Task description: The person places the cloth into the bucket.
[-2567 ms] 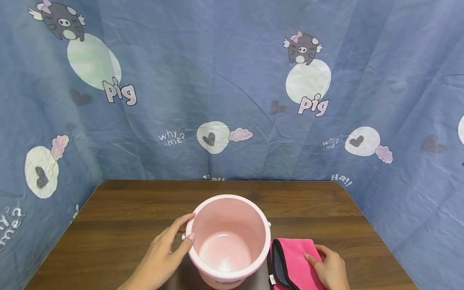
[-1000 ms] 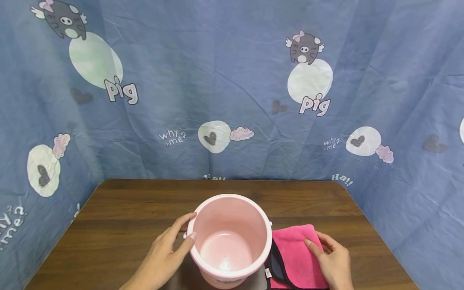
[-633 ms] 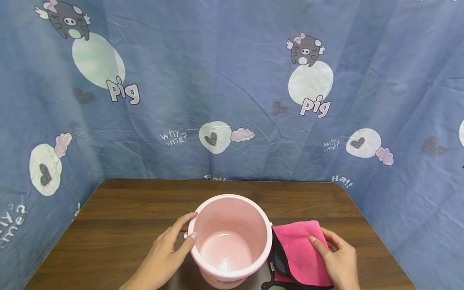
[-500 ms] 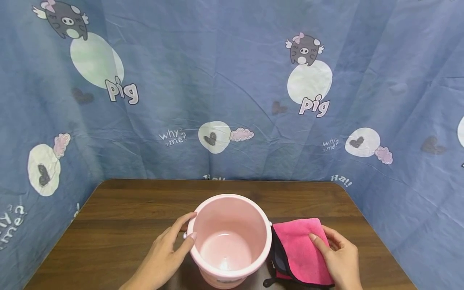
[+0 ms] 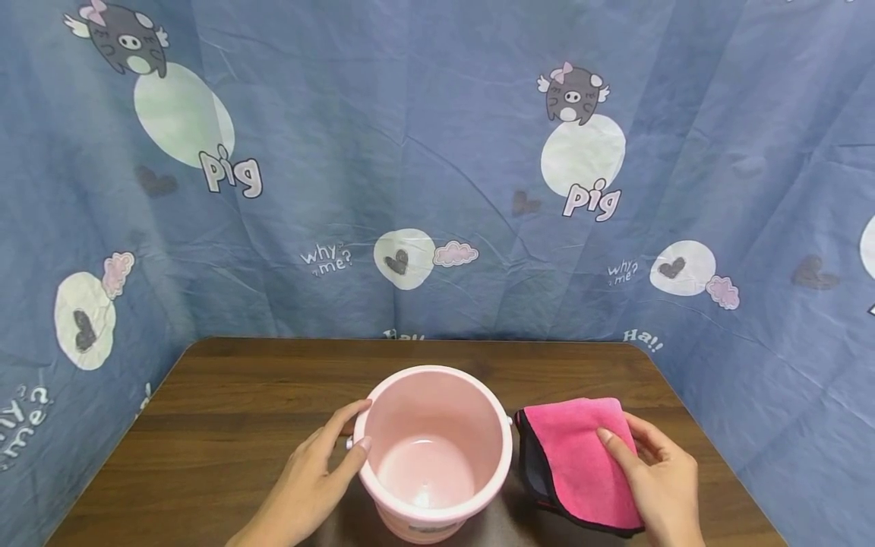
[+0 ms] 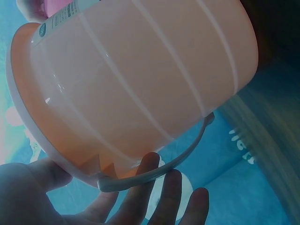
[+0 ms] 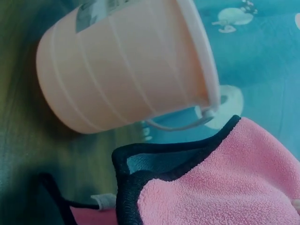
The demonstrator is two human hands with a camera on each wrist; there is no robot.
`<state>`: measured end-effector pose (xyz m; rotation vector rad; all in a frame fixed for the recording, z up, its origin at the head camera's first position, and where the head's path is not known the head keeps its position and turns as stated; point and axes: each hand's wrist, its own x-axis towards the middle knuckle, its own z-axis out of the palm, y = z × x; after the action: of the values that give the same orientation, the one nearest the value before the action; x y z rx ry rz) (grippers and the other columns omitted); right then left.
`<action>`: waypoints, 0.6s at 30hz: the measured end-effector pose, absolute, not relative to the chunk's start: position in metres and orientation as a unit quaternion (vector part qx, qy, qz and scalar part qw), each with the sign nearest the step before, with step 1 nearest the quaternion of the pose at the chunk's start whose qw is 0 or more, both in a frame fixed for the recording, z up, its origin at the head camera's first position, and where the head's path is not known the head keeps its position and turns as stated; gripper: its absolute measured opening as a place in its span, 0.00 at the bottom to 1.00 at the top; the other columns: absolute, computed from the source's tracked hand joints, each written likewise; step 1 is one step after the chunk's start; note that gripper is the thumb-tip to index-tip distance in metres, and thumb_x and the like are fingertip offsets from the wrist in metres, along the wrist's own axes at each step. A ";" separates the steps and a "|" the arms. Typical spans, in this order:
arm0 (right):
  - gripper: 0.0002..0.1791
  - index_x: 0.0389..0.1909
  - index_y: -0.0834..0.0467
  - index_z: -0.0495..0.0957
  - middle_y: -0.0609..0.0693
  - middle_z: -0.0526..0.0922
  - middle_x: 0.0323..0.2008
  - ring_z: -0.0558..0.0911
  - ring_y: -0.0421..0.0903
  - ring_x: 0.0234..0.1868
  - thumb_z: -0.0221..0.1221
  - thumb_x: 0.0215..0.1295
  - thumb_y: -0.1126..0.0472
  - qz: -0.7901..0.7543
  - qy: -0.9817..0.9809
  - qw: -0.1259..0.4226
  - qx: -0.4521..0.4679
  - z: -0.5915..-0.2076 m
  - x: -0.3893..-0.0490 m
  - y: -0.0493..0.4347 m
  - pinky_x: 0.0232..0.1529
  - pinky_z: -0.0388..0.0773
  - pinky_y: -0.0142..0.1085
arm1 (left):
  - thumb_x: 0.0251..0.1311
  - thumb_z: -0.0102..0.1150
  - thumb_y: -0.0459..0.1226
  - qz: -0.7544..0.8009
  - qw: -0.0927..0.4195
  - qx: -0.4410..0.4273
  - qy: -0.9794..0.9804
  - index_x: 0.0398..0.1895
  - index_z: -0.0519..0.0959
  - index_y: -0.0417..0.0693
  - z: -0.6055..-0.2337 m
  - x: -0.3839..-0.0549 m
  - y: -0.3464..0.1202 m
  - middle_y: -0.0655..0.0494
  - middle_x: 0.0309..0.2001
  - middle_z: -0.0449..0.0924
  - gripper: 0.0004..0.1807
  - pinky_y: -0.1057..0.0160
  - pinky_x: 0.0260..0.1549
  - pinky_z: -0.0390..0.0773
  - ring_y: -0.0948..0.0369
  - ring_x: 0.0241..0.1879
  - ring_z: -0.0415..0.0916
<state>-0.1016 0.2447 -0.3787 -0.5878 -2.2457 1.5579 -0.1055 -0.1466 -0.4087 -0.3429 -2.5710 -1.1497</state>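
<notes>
A pale pink bucket stands upright near the front of the table, its inside bare. My left hand grips the bucket's rim on the left, thumb on the rim and fingers down the outside. In the left wrist view the bucket's handle hangs down behind, passing by the fingers. To the right of the bucket, my right hand pinches a folded pink towel with black edging and a dark underside. The right wrist view shows the towel raised beside the bucket, with a white tag on a lower fold.
The brown wooden table reaches back to a blue curtain printed with pigs, hearts and words. The curtain also hangs along both sides. A printed label is on the bucket's outer wall.
My right hand has moved up and to the right, drawing the towel off the table and clear of the bucket's side. The left hand and bucket have stayed in place.
</notes>
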 end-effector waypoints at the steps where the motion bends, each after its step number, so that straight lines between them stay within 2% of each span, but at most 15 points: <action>1: 0.28 0.55 0.55 0.83 0.21 0.82 0.33 0.83 0.25 0.34 0.75 0.54 0.50 0.552 -0.788 0.174 -0.209 -0.377 -0.101 0.245 0.29 0.82 0.31 | 0.69 0.59 0.44 -0.401 0.152 -0.119 -0.896 0.68 0.70 0.72 -0.409 -0.106 -0.147 0.68 0.49 0.83 0.25 0.55 0.48 0.78 0.67 0.51 0.78; 10: 0.26 0.53 0.54 0.85 0.28 0.86 0.32 0.84 0.31 0.29 0.77 0.51 0.55 0.593 -0.753 0.196 -0.206 -0.358 -0.099 0.245 0.26 0.81 0.30 | 0.69 0.60 0.43 -0.399 0.159 -0.119 -0.895 0.68 0.70 0.72 -0.409 -0.105 -0.147 0.69 0.48 0.83 0.25 0.55 0.49 0.78 0.68 0.51 0.79; 18: 0.27 0.55 0.54 0.84 0.33 0.88 0.33 0.86 0.35 0.29 0.77 0.51 0.58 0.642 -0.715 0.195 -0.196 -0.338 -0.093 0.241 0.27 0.83 0.33 | 0.70 0.59 0.45 -0.400 0.154 -0.112 -0.896 0.68 0.70 0.72 -0.410 -0.105 -0.146 0.69 0.49 0.83 0.25 0.55 0.49 0.78 0.67 0.51 0.78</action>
<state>-0.0927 0.2408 -0.3378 -0.5500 -2.0042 1.7999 -0.1048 -0.1459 -0.4095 -0.3209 -2.5700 -1.1477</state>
